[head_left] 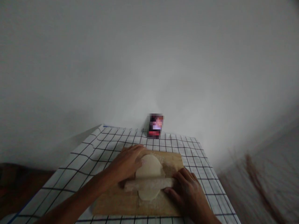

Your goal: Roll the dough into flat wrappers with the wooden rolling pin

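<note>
An oval sheet of pale dough (150, 166) lies on a floured wooden board (116, 202). Across its lower part rests a flour-dusted rolling pin (149, 184), roughly level from left to right. My right hand (187, 188) is closed around the pin's right end. At the dough's upper left edge is my left hand (130, 160), off the pin, its fingers stretched forward and its thumb side touching the dough. The pin's left end is free, just below my left wrist.
A black-and-white checked cloth (93, 155) covers the table under the board. A blurred, pixelated upright object (155, 126) leans at the back against a pale wall (149, 62). Thin brown twigs or bristles (257, 183) stand at the right, beyond the table.
</note>
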Demonstrator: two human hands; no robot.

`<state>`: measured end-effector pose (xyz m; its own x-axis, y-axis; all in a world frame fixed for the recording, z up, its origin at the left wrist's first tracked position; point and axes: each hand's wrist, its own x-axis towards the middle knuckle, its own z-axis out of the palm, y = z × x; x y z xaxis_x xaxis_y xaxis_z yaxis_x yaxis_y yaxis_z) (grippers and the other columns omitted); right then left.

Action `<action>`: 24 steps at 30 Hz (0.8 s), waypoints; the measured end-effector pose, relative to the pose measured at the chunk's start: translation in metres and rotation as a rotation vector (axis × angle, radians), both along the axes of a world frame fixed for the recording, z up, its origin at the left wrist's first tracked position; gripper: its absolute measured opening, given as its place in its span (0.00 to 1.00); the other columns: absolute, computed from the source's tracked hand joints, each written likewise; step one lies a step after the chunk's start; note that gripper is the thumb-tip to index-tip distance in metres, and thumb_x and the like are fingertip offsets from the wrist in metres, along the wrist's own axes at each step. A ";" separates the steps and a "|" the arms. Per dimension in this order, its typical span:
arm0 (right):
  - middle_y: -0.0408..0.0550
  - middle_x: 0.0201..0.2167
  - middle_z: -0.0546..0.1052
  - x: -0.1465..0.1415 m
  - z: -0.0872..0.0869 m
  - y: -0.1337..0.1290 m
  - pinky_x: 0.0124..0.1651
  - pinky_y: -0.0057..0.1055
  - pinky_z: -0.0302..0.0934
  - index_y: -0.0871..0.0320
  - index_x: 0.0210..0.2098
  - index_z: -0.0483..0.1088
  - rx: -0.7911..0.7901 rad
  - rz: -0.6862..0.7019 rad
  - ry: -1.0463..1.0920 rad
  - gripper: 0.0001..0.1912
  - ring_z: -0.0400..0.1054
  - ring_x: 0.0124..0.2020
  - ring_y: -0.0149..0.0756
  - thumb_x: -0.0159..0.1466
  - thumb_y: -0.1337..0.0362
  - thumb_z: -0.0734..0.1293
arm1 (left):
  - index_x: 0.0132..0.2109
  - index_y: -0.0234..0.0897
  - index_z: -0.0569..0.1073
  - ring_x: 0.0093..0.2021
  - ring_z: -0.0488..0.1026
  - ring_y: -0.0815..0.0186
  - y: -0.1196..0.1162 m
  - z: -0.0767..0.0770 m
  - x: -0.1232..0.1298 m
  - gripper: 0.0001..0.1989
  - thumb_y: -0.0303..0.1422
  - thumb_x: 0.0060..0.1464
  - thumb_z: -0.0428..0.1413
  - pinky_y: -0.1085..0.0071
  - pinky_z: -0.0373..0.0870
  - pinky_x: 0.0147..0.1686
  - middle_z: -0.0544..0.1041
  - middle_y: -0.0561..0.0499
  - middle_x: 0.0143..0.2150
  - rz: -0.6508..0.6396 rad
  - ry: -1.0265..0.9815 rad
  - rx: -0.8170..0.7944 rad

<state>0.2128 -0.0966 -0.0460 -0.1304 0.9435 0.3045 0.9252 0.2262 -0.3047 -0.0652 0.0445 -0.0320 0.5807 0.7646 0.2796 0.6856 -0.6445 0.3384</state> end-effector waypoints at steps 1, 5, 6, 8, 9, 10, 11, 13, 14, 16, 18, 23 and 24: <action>0.48 0.43 0.75 -0.004 0.004 0.004 0.48 0.41 0.67 0.49 0.42 0.72 -0.021 0.002 0.009 0.13 0.71 0.44 0.43 0.66 0.48 0.70 | 0.62 0.48 0.71 0.61 0.72 0.57 -0.007 -0.003 -0.004 0.19 0.37 0.65 0.51 0.58 0.71 0.57 0.74 0.50 0.63 0.024 -0.026 -0.013; 0.49 0.55 0.74 -0.013 0.012 0.023 0.60 0.46 0.61 0.49 0.53 0.71 -0.006 0.037 -0.034 0.19 0.66 0.58 0.47 0.69 0.47 0.65 | 0.68 0.43 0.64 0.67 0.66 0.56 -0.041 -0.024 -0.010 0.23 0.39 0.69 0.45 0.56 0.65 0.64 0.70 0.48 0.67 0.102 -0.028 0.076; 0.49 0.59 0.72 -0.013 0.012 0.029 0.64 0.49 0.57 0.49 0.57 0.69 0.009 0.049 -0.063 0.22 0.63 0.62 0.48 0.70 0.46 0.64 | 0.68 0.41 0.64 0.69 0.63 0.54 -0.044 -0.028 -0.008 0.24 0.39 0.69 0.45 0.52 0.61 0.67 0.68 0.47 0.68 0.122 -0.009 0.121; 0.50 0.64 0.69 -0.011 0.014 0.046 0.70 0.51 0.49 0.50 0.61 0.67 0.011 0.053 -0.111 0.24 0.56 0.68 0.48 0.71 0.46 0.61 | 0.67 0.38 0.65 0.71 0.60 0.52 -0.039 -0.033 -0.002 0.24 0.38 0.69 0.45 0.47 0.56 0.69 0.67 0.44 0.69 0.148 0.023 0.182; 0.50 0.65 0.68 -0.010 0.015 0.058 0.70 0.50 0.47 0.51 0.61 0.68 -0.005 0.042 -0.124 0.24 0.54 0.69 0.48 0.72 0.47 0.60 | 0.67 0.37 0.66 0.71 0.59 0.51 -0.030 -0.033 0.002 0.24 0.37 0.68 0.45 0.46 0.55 0.68 0.67 0.43 0.69 0.162 0.032 0.191; 0.50 0.65 0.69 -0.009 0.016 0.070 0.70 0.48 0.48 0.52 0.59 0.70 -0.027 0.026 -0.130 0.22 0.55 0.69 0.46 0.74 0.49 0.58 | 0.66 0.36 0.67 0.70 0.60 0.50 -0.019 -0.031 0.007 0.23 0.36 0.68 0.44 0.44 0.55 0.68 0.67 0.42 0.69 0.180 0.037 0.192; 0.50 0.64 0.70 -0.008 0.018 0.084 0.69 0.46 0.50 0.52 0.57 0.71 -0.050 0.006 -0.130 0.21 0.57 0.68 0.44 0.75 0.51 0.56 | 0.65 0.35 0.68 0.70 0.61 0.48 -0.006 -0.028 0.011 0.23 0.35 0.68 0.44 0.43 0.56 0.67 0.68 0.41 0.68 0.199 0.041 0.188; 0.48 0.60 0.73 -0.006 0.020 0.111 0.65 0.41 0.56 0.52 0.54 0.73 -0.074 -0.029 -0.125 0.20 0.63 0.64 0.41 0.76 0.54 0.53 | 0.63 0.33 0.70 0.68 0.64 0.47 0.020 -0.021 0.019 0.22 0.34 0.68 0.44 0.43 0.58 0.65 0.71 0.39 0.65 0.227 0.046 0.170; 0.49 0.58 0.75 -0.006 0.020 0.122 0.62 0.40 0.59 0.52 0.53 0.74 -0.081 -0.045 -0.123 0.20 0.66 0.61 0.40 0.76 0.55 0.53 | 0.62 0.33 0.71 0.66 0.65 0.48 0.030 -0.018 0.022 0.21 0.33 0.68 0.44 0.44 0.60 0.64 0.73 0.39 0.64 0.232 0.047 0.162; 0.50 0.54 0.77 -0.005 0.020 0.138 0.58 0.39 0.62 0.54 0.51 0.74 -0.092 -0.077 -0.121 0.20 0.71 0.55 0.40 0.76 0.55 0.53 | 0.61 0.33 0.72 0.64 0.68 0.50 0.042 -0.014 0.026 0.21 0.31 0.67 0.43 0.47 0.61 0.63 0.75 0.39 0.62 0.217 0.052 0.149; 0.53 0.55 0.77 -0.007 0.019 0.140 0.59 0.41 0.61 0.55 0.52 0.74 -0.100 -0.102 -0.124 0.20 0.70 0.56 0.42 0.76 0.56 0.54 | 0.61 0.35 0.72 0.64 0.68 0.51 0.041 -0.013 0.027 0.21 0.31 0.67 0.44 0.47 0.61 0.64 0.75 0.41 0.63 0.207 0.058 0.137; 0.48 0.67 0.68 -0.012 0.016 0.083 0.70 0.64 0.37 0.48 0.61 0.69 -0.058 -0.082 -0.186 0.19 0.52 0.71 0.49 0.76 0.56 0.55 | 0.65 0.42 0.69 0.70 0.60 0.48 -0.002 -0.013 0.017 0.22 0.36 0.67 0.47 0.38 0.52 0.67 0.67 0.45 0.69 0.076 0.090 0.146; 0.46 0.67 0.67 -0.014 0.014 0.066 0.70 0.66 0.34 0.46 0.61 0.69 -0.032 -0.060 -0.206 0.19 0.50 0.72 0.50 0.75 0.55 0.55 | 0.66 0.42 0.67 0.71 0.59 0.48 -0.015 -0.013 0.014 0.23 0.37 0.68 0.47 0.38 0.51 0.68 0.66 0.45 0.70 0.046 0.090 0.167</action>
<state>0.1990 -0.0309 -0.0318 -0.1303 0.9603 0.2466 0.9802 0.1622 -0.1139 -0.0516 0.0295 -0.0450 0.5748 0.7380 0.3534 0.7379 -0.6542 0.1658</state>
